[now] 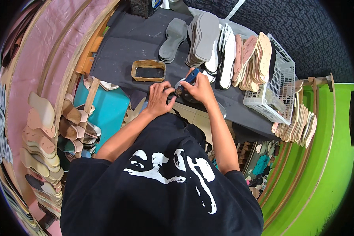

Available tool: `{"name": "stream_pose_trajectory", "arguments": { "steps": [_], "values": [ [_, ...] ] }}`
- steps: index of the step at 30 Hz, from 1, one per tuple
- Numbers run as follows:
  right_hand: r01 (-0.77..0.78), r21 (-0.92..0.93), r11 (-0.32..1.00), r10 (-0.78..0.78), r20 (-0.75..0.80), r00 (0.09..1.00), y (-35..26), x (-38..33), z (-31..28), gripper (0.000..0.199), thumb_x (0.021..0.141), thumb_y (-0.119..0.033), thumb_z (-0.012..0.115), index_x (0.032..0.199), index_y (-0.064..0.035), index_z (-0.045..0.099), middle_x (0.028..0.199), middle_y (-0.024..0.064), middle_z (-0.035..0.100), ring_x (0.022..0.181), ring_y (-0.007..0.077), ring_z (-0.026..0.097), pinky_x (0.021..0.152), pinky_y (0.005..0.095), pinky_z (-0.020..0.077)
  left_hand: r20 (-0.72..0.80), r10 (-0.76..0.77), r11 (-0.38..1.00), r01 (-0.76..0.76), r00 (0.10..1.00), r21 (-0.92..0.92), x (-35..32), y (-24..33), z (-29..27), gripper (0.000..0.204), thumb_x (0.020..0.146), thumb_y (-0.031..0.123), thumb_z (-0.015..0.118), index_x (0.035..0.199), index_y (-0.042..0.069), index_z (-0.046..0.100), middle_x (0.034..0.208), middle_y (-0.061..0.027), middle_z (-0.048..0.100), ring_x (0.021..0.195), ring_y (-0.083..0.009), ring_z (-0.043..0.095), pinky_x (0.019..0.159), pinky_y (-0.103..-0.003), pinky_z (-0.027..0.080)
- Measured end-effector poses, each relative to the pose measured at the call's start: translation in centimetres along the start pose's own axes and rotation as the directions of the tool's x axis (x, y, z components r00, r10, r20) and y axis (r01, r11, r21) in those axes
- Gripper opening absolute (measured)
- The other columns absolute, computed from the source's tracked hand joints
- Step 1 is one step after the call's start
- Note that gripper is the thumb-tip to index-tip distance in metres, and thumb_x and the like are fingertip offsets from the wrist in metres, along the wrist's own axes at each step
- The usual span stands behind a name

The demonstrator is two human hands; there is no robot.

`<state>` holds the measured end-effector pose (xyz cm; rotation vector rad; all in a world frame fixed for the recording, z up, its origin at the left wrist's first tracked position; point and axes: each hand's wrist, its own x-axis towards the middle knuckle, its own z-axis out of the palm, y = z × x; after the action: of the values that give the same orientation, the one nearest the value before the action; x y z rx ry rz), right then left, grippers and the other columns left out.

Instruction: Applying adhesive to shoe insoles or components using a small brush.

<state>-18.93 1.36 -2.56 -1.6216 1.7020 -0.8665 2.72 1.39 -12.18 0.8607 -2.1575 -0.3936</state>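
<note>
At the near edge of the dark table, my right hand [200, 89] is closed around a blue-handled tool [191, 76], which is held at a slant. Its lower end meets a small, brownish, rough-looking piece [178, 91] between my two hands. My left hand [158, 97] is beside that piece, fingers bent and thumb toward it. It grips something dark against the table edge that I cannot make out. Just beyond my left hand lies a shallow wooden tray [162, 64] with a dark bottom. Past my right hand stand stacks of grey soles [205, 37] and white soles [226, 59].
A grey pair of soles [173, 39] lies farther back. To the right are beige insoles [259, 59] and a white plastic crate [281, 84] near the table's edge. Shelves with insoles [41, 137] and shoes [69, 128] run along my left. A green wall [326, 157] curves on the right.
</note>
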Motion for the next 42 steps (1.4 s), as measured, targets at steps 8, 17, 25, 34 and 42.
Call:
{"name": "stream_pose_trajectory", "arguments": {
  "steps": [8,17,25,34,42],
  "values": [
    [0.025,-0.017,1.000,-0.023,0.065,0.998,-1.0,1.1,-0.2,0.034,0.086,-0.020,0.086,0.087,-0.0036,0.057,0.063,0.0028,0.061,0.057,0.0114,0.049,0.055,0.0315,0.0403,0.253,0.204,0.979,-0.192,0.946,-0.074,-0.2,2.0,-1.3,0.048,0.085,0.017,0.076,0.133,0.011,0.069,0.088,-0.0036,0.057,0.079,-0.0209,0.059,0.074,-0.038,0.041],
    [0.136,-0.045,0.990,-0.139,-0.074,0.988,-2.0,1.1,-0.4,0.034,0.083,-0.011,0.084,0.098,0.0010,0.057,0.072,0.0228,0.064,0.064,0.0412,0.064,0.062,0.0447,0.0492,0.334,0.194,0.976,-0.216,0.922,0.028,-0.3,1.9,-0.7,0.058,0.083,0.017,0.074,0.140,0.008,0.067,0.085,-0.0021,0.059,0.081,-0.0204,0.060,0.074,-0.038,0.043],
    [0.280,-0.060,0.958,-0.282,-0.036,0.959,-1.9,0.9,0.0,0.029,0.085,-0.010,0.084,0.091,0.0002,0.058,0.071,0.0170,0.067,0.061,0.0346,0.063,0.058,0.0381,0.0482,0.357,0.161,0.984,-0.178,0.920,0.015,-0.5,1.8,-0.5,0.058,0.082,0.017,0.072,0.139,0.010,0.070,0.078,-0.0004,0.066,0.078,-0.0209,0.059,0.075,-0.039,0.043],
    [0.216,-0.098,0.972,-0.217,-0.008,0.976,-2.1,1.1,0.4,0.028,0.085,-0.012,0.084,0.091,0.0001,0.060,0.074,0.0166,0.070,0.069,0.0366,0.071,0.062,0.0394,0.0513,0.491,0.163,0.977,-0.210,0.855,0.041,0.1,1.2,-1.1,0.061,0.083,0.021,0.074,0.143,0.010,0.067,0.077,-0.0019,0.069,0.081,-0.0215,0.062,0.077,-0.039,0.043],
    [0.018,-0.197,0.980,-0.071,-0.265,0.962,-0.3,-2.9,-2.3,0.025,0.089,-0.007,0.082,0.095,0.0017,0.059,0.078,0.0179,0.071,0.067,0.0277,0.074,0.061,0.0346,0.0564,0.540,0.131,0.991,-0.126,0.832,-0.047,1.4,0.7,-1.9,0.055,0.084,0.018,0.068,0.139,0.016,0.071,0.070,-0.0108,0.065,0.070,-0.0299,0.066,0.076,-0.044,0.054]
  ]
}}
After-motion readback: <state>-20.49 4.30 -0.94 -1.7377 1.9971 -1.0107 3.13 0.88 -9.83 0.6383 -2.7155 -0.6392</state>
